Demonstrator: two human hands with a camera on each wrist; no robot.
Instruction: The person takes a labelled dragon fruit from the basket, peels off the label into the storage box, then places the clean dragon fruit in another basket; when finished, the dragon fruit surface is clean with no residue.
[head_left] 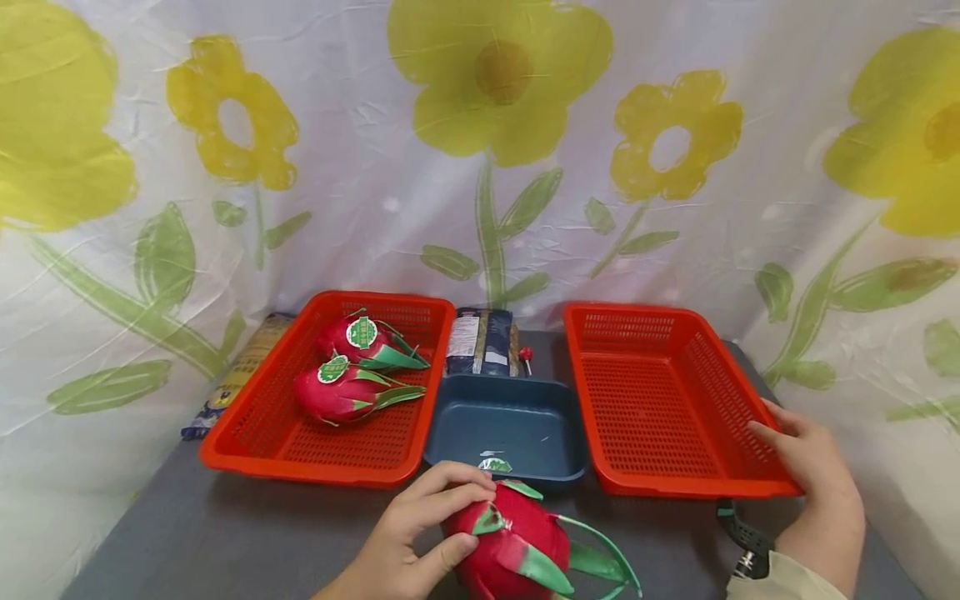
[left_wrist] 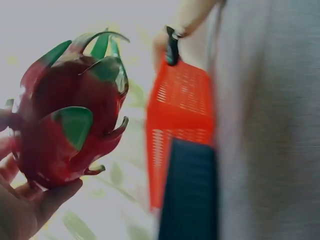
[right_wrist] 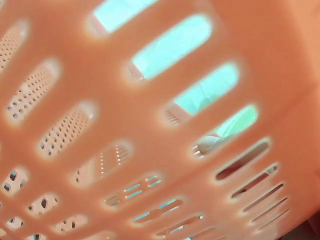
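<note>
My left hand (head_left: 420, 533) holds a dragon fruit (head_left: 517, 542), pink-red with green-tipped scales, in front of the blue tray (head_left: 510, 421). In the left wrist view, its fingers (left_wrist: 20, 215) curve round one end of the dragon fruit (left_wrist: 75, 120), which is held up off the table. At the right, my right hand (head_left: 813, 462) grips the side rim of a red plastic basket (head_left: 645, 417) that has nothing in it. The right wrist view is filled by the slotted basket wall (right_wrist: 150, 95); the hand itself is hidden there.
Two dragon fruits (head_left: 348, 392) with green stickers lie in the left red basket (head_left: 300, 471). Behind the blue tray are a packaged bag (head_left: 480, 342) and a red lollipop (head_left: 526, 357). A yellow bag (head_left: 247, 375) lies beside the left basket. A flowered curtain (head_left: 337, 125) hangs behind.
</note>
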